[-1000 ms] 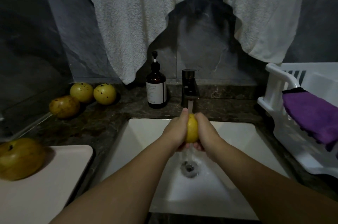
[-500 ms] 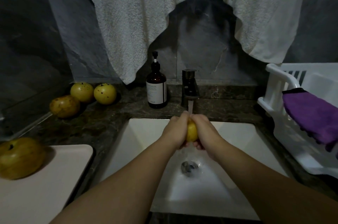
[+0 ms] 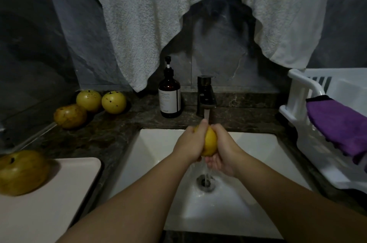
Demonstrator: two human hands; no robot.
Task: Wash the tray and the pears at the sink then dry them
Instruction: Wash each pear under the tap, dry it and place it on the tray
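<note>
Only a white label on the brown pump bottle (image 3: 169, 95), its print too small to read.

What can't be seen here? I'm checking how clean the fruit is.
All in the head view:
- Held pear: mostly covered by the left hand and right hand.
- Tray pear: cut off by the left edge.
- Bottle label: print too small.
- Purple cloth: cut off by the right edge.

Head view — down, close over sink (image 3: 158, 143)
</note>
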